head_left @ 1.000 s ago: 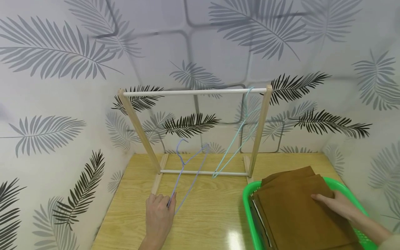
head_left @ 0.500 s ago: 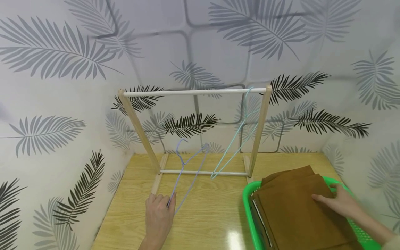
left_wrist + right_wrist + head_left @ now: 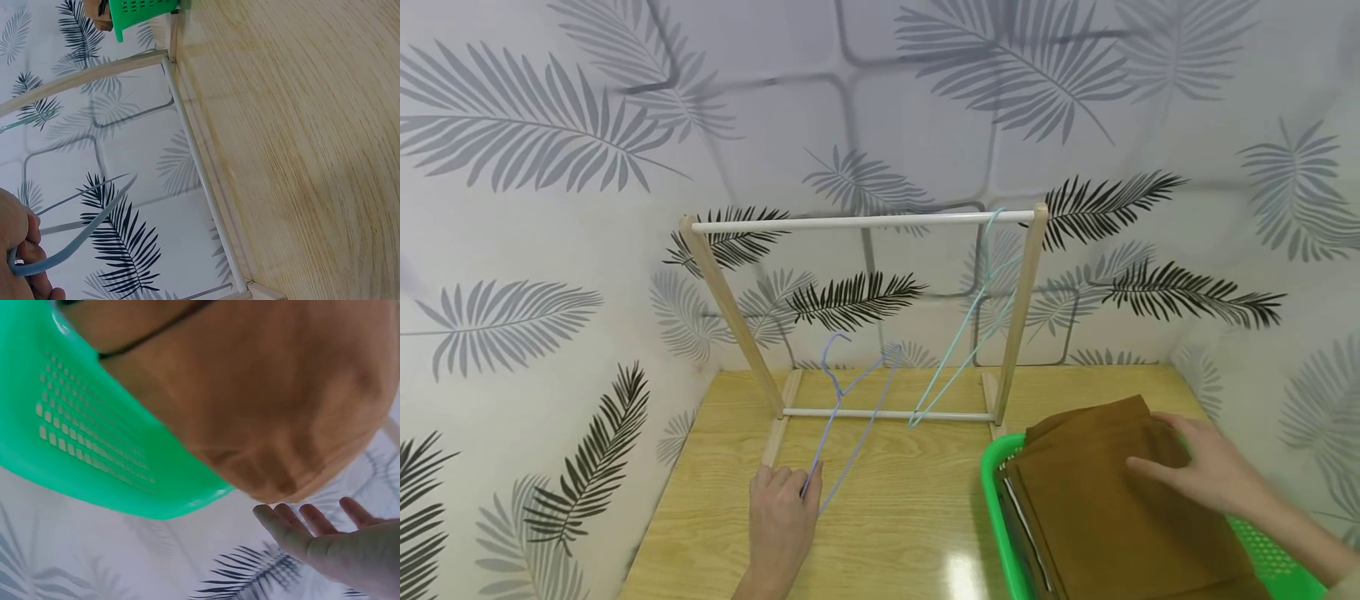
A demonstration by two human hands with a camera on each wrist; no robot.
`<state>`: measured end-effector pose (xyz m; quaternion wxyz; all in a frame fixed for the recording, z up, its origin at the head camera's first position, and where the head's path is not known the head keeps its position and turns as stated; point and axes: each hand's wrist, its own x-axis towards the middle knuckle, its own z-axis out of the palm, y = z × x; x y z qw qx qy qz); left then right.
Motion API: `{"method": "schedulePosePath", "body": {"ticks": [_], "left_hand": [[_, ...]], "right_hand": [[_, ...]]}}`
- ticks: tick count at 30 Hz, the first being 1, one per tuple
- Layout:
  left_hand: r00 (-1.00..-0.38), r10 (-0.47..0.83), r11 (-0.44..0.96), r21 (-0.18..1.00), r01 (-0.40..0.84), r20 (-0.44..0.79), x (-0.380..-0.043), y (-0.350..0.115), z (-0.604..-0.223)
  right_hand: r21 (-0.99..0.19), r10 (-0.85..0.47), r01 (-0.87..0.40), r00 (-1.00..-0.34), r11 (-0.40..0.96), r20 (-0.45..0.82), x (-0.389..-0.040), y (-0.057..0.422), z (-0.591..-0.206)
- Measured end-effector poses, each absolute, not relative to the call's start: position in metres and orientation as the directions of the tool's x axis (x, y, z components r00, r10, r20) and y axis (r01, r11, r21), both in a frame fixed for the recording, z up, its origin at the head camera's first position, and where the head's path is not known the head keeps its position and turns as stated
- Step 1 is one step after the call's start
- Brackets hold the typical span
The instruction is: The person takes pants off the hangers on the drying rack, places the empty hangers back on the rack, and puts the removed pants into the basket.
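Note:
My left hand (image 3: 782,517) grips the lower corner of a lavender clothes hanger (image 3: 840,394), whose hook points up and away. In the left wrist view, curled fingers (image 3: 31,250) wrap the hanger (image 3: 75,242). Over at the right, my right hand (image 3: 1213,471) is spread over the far right part of folded brown cloth (image 3: 1097,500), thumb above it and fingers at its far edge. The right wrist view has that hand (image 3: 337,547) with fingers extended beside the cloth (image 3: 262,394); contact is unclear. The cloth lies stacked in a green basket (image 3: 992,479).
A small rack with a white top bar (image 3: 865,222) and wooden posts (image 3: 730,312) stands at the back of the wooden table (image 3: 895,517). One mint hanger (image 3: 950,351) hangs near its right post. Leaf-patterned walls (image 3: 550,333) enclose the table's back and sides.
My right hand has moved up and away along the brown cloth to its far right corner, fingers spreading wider. The left hand and lavender hanger have stayed in place.

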<state>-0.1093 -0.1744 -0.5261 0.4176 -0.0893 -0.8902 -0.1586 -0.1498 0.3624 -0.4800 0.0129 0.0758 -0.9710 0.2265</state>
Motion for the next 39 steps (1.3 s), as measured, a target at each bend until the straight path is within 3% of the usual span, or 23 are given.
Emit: {"method": "schedulePosePath", "body": {"ticks": [14,22,39], "left_hand": [[-0.622,0.038,0.936,0.191,0.297,0.782,-0.110,-0.175,-0.525],[-0.622,0.045,0.939,0.179,0.293,0.781,-0.111,-0.176,-0.526],[-0.615,0.045,0.942,0.172,0.289,0.787,-0.110,-0.177,-0.527]], "right_hand": [[-0.363,-0.361,-0.400,-0.916,0.841,0.174,-0.150,0.318,-0.471],[-0.362,-0.402,-0.406,-0.911,0.839,0.089,-0.150,0.307,-0.485],[-0.334,-0.415,-0.411,-0.908,0.848,0.064,-0.155,0.307,-0.505]]}}
